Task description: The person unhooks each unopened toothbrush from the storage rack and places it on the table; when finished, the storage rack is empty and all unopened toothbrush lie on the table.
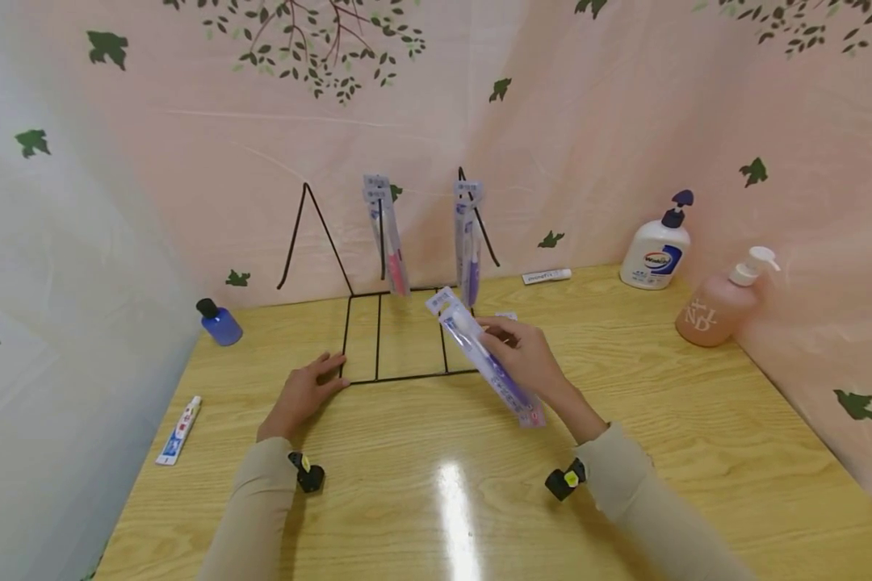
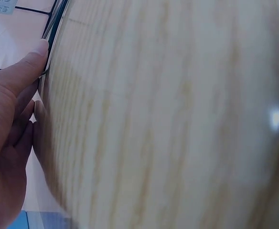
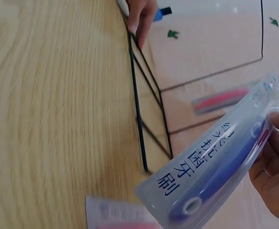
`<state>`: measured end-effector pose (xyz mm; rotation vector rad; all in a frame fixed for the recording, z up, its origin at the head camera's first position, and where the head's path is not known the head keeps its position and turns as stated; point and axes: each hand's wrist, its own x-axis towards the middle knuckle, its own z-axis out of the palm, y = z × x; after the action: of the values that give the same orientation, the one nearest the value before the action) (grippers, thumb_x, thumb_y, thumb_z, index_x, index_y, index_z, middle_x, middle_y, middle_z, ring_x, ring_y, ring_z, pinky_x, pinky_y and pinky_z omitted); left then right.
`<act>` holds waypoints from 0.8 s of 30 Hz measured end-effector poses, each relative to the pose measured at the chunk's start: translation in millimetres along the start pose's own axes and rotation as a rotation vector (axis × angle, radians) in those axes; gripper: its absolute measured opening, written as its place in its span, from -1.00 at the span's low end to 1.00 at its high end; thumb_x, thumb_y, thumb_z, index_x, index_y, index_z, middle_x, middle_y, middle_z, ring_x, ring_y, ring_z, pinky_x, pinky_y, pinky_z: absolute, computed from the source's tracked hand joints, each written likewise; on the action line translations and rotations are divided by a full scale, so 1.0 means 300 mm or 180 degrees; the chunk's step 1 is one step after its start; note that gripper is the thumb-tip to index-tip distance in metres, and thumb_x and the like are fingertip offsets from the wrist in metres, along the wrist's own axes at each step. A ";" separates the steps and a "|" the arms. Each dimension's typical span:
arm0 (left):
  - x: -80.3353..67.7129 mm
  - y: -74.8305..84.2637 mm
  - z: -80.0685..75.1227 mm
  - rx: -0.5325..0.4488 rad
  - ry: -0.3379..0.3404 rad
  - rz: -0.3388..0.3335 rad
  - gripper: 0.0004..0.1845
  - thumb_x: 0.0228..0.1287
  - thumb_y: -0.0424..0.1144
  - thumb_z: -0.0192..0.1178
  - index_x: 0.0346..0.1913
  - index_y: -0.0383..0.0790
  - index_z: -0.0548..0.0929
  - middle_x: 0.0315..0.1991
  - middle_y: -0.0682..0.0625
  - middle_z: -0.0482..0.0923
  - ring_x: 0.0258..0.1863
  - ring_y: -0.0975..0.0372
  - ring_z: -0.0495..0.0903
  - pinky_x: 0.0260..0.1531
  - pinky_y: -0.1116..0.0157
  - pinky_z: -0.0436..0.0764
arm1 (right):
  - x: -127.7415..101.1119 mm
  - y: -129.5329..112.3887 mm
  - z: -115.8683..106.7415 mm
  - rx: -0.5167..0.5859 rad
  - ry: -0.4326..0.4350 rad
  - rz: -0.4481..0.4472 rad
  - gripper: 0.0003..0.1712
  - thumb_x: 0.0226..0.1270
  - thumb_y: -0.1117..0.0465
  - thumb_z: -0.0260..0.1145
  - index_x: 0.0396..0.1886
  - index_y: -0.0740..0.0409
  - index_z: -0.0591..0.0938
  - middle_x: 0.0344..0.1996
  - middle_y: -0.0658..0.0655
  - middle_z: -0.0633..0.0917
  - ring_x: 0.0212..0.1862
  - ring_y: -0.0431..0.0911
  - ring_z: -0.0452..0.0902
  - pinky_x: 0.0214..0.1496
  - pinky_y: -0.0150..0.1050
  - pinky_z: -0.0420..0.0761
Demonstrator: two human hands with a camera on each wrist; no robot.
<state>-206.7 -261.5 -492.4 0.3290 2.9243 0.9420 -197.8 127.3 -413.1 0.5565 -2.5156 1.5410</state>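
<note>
My right hand pinches a packaged purple toothbrush, tilted in front of the black wire rack's right side. In the right wrist view the package shows blue lettering. My left hand holds the front left corner of the wire rack, its thumb against the wire. Packaged pink toothbrushes hang on the rack's middle hook, and packaged purple ones on the right hook. Another pink package lies on the table, mostly hidden behind my right hand in the head view.
A blue bottle and a toothpaste tube are on the left. A white tube lies at the back. On the right stand a white pump bottle and a pink pump bottle. A printed curtain backs the table.
</note>
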 end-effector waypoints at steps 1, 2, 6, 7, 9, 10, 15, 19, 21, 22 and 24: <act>0.000 0.000 0.000 0.0001 -0.0008 0.0001 -0.41 0.31 -0.07 0.21 0.36 -0.14 0.41 0.41 -0.34 0.17 0.36 -0.25 0.19 0.28 -0.21 0.24 | -0.004 0.013 -0.016 -0.0032 0.0042 0.0040 -0.66 0.39 0.14 0.23 0.11 0.11 0.64 -0.26 0.17 0.74 -0.34 -0.09 0.61 -0.32 -0.36 0.58; -0.001 0.000 0.000 0.0011 -0.0008 0.0005 -0.41 0.31 -0.07 0.21 0.36 -0.14 0.41 0.41 -0.34 0.17 0.36 -0.25 0.20 0.27 -0.21 0.25 | -0.008 0.023 -0.032 -0.0054 0.0087 0.0087 -0.66 0.39 0.14 0.23 0.11 0.12 0.64 -0.27 0.18 0.73 -0.34 -0.08 0.60 -0.33 -0.37 0.57; -0.001 -0.002 0.002 0.0018 0.0016 0.0039 -0.41 0.30 -0.07 0.22 0.35 -0.15 0.42 0.40 -0.34 0.19 0.35 -0.25 0.22 0.27 -0.21 0.26 | -0.022 0.069 -0.093 -0.0145 0.0265 0.0321 -0.64 0.40 0.10 0.22 0.12 0.12 0.63 -0.24 0.20 0.71 -0.31 -0.09 0.55 -0.33 -0.42 0.53; -0.001 -0.002 0.002 0.0014 0.0017 0.0040 -0.41 0.30 -0.07 0.22 0.35 -0.15 0.42 0.40 -0.34 0.19 0.35 -0.25 0.22 0.26 -0.21 0.26 | -0.024 0.080 -0.108 -0.0150 0.0296 0.0384 -0.63 0.40 0.09 0.22 0.12 0.12 0.62 -0.24 0.19 0.71 -0.31 -0.10 0.53 -0.34 -0.42 0.52; 0.001 -0.005 0.003 0.0024 0.0021 0.0053 -0.42 0.30 -0.08 0.22 0.35 -0.15 0.42 0.40 -0.35 0.19 0.35 -0.25 0.22 0.26 -0.21 0.26 | -0.026 0.104 -0.137 -0.0111 0.0370 0.0491 -0.62 0.41 0.09 0.21 0.13 0.13 0.61 -0.25 0.21 0.69 -0.32 -0.09 0.52 -0.35 -0.44 0.52; 0.001 -0.004 0.002 0.0023 0.0023 0.0051 -0.42 0.30 -0.07 0.22 0.35 -0.15 0.42 0.40 -0.34 0.20 0.35 -0.25 0.22 0.27 -0.20 0.26 | -0.025 0.121 -0.150 -0.0098 0.0403 0.0528 -0.61 0.41 0.09 0.21 0.14 0.14 0.60 -0.25 0.22 0.68 -0.33 -0.10 0.51 -0.37 -0.44 0.52; 0.008 -0.006 -0.001 0.0059 0.0032 0.0027 -0.41 0.29 -0.06 0.23 0.35 -0.15 0.43 0.39 -0.33 0.21 0.35 -0.26 0.21 0.28 -0.20 0.24 | -0.020 0.200 -0.197 -0.0029 0.0525 0.0898 -0.60 0.44 0.12 0.17 0.20 0.13 0.55 -0.24 0.23 0.64 -0.35 -0.12 0.53 -0.35 -0.38 0.59; 0.008 -0.002 -0.002 0.0064 0.0003 -0.0008 -0.41 0.29 -0.05 0.22 0.35 -0.14 0.43 0.40 -0.34 0.19 0.35 -0.25 0.21 0.28 -0.20 0.24 | -0.015 0.261 -0.218 -0.0031 0.0428 0.1314 -0.57 0.47 0.13 0.13 0.26 0.15 0.49 -0.17 0.25 0.62 -0.30 -0.11 0.55 -0.29 -0.35 0.63; 0.008 0.000 -0.003 0.0052 -0.0010 -0.0024 -0.41 0.29 -0.04 0.22 0.35 -0.13 0.43 0.40 -0.33 0.19 0.36 -0.24 0.21 0.29 -0.19 0.24 | -0.013 0.286 -0.222 -0.0070 0.0329 0.1472 -0.56 0.48 0.14 0.12 0.27 0.19 0.47 -0.13 0.29 0.60 -0.27 -0.09 0.56 -0.28 -0.33 0.64; 0.008 0.000 -0.004 0.0047 -0.0012 -0.0023 -0.41 0.29 -0.04 0.22 0.35 -0.13 0.43 0.40 -0.33 0.19 0.36 -0.23 0.21 0.29 -0.19 0.24 | -0.011 0.297 -0.223 -0.0099 0.0273 0.1533 -0.55 0.48 0.14 0.11 0.28 0.21 0.46 -0.11 0.30 0.59 -0.26 -0.07 0.56 -0.28 -0.33 0.63; 0.008 -0.001 -0.006 0.0055 -0.0013 0.0000 -0.41 0.29 -0.05 0.22 0.35 -0.14 0.43 0.40 -0.34 0.19 0.36 -0.23 0.21 0.29 -0.19 0.24 | -0.007 0.316 -0.220 -0.0228 0.0181 0.1610 -0.55 0.48 0.14 0.11 0.27 0.24 0.46 -0.10 0.31 0.59 -0.25 -0.05 0.55 -0.28 -0.33 0.61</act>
<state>-209.3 -262.2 -491.2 0.3311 2.9305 0.9154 -236.8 224.6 -461.6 -0.1510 -2.7907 1.5647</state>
